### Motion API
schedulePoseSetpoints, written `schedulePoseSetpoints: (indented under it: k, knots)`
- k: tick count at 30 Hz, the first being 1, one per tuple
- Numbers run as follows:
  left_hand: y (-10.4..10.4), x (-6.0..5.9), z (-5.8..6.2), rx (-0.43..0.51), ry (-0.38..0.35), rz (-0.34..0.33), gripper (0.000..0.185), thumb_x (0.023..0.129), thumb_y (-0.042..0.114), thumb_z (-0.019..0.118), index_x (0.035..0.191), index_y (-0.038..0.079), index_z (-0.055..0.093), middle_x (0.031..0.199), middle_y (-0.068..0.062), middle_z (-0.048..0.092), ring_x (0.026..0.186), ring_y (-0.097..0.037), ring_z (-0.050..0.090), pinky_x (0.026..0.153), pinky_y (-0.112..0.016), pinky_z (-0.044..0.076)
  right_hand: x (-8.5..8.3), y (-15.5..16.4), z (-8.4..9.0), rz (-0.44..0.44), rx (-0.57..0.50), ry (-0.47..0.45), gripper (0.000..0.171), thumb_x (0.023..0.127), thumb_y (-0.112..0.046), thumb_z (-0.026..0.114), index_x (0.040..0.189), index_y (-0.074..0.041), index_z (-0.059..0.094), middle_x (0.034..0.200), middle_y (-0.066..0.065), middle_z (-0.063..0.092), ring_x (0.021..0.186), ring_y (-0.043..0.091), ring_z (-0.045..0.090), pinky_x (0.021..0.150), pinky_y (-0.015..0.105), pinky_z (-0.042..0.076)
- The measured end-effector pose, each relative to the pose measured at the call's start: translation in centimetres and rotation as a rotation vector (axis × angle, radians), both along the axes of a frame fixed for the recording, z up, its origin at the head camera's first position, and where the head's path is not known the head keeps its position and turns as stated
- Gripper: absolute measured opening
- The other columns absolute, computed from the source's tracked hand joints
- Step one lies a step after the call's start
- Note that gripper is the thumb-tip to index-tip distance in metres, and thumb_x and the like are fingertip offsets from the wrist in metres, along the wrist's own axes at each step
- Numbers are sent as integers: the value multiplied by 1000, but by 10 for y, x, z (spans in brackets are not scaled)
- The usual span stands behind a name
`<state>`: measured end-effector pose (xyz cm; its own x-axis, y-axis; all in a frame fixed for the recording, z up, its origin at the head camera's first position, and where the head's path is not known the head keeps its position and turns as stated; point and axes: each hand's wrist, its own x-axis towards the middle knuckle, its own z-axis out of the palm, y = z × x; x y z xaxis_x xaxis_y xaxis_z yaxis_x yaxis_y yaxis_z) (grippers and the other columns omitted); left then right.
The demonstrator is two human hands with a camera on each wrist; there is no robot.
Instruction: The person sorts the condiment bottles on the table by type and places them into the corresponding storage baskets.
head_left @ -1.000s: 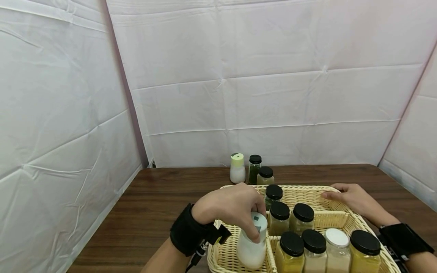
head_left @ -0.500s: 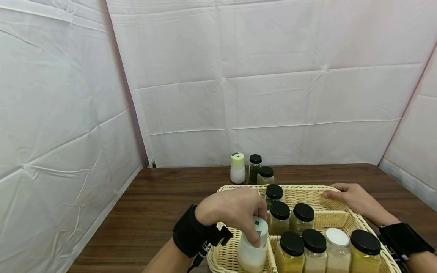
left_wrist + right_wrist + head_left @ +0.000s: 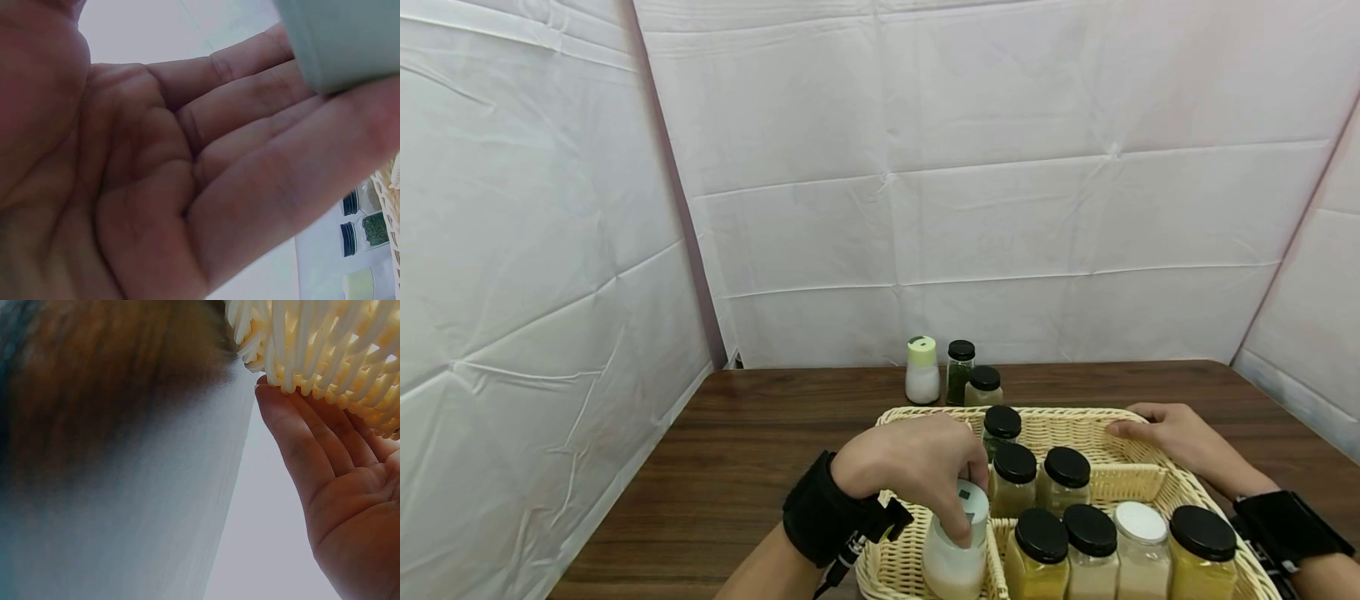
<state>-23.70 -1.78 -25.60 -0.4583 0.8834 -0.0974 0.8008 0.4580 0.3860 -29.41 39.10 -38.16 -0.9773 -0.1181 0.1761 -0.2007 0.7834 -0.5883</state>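
Observation:
My left hand [image 3: 917, 462] reaches over the left compartment of the wicker basket [image 3: 1086, 429]. Between its thumb and fingers it pinches the pale cap of a shaker bottle [image 3: 953, 562] with white contents. The bottle stands nearly upright inside that compartment; its base is hidden. In the left wrist view the cap [image 3: 350, 44] lies against the fingers, away from the palm. My right hand [image 3: 1187, 446] grips the basket's far right corner, thumb over the rim. From the right wrist, the fingers [image 3: 300, 434] show against the outside of the weave.
Several spice jars fill the other compartments, among them a yellow jar [image 3: 1040, 546] and a white-lidded jar [image 3: 1141, 554]. Behind the basket stand a green-capped shaker [image 3: 922, 371], a herb jar [image 3: 959, 371] and a short jar [image 3: 983, 387] on the wooden table [image 3: 760, 467].
My left hand has moved slightly right and down with the shaker bottle, which sits a little lower in the left compartment. The right hand and the basket hold still.

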Motion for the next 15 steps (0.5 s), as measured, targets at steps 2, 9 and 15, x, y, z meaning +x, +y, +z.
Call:
schedulePoseSetpoints:
  k: [2,9,15]
  knots:
    - [0,0,-1,-6,-2,1,22,78,7,93,94,13,78,83,14,64,74,-2,58,70,-17,49,0,0,0,0,-6,-3,50,105,-43,68,132,-1,71,131,26,66,118,47,63,87,56,52]
    - [1,-2,-2,-18,-8,-23,22,78,7,93,94,12,78,83,14,64,74,-2,59,70,-17,49,1,0,0,-2,-3,-3,52,105,-43,68,133,0,70,132,28,65,120,50,62,88,57,52]
    - [-1,-5,-2,-9,-40,-38,22,80,8,92,98,11,78,84,13,65,75,-2,60,71,-18,49,1,-1,2,-3,-1,-6,51,105,-43,68,132,0,71,131,28,66,118,48,63,86,55,52]
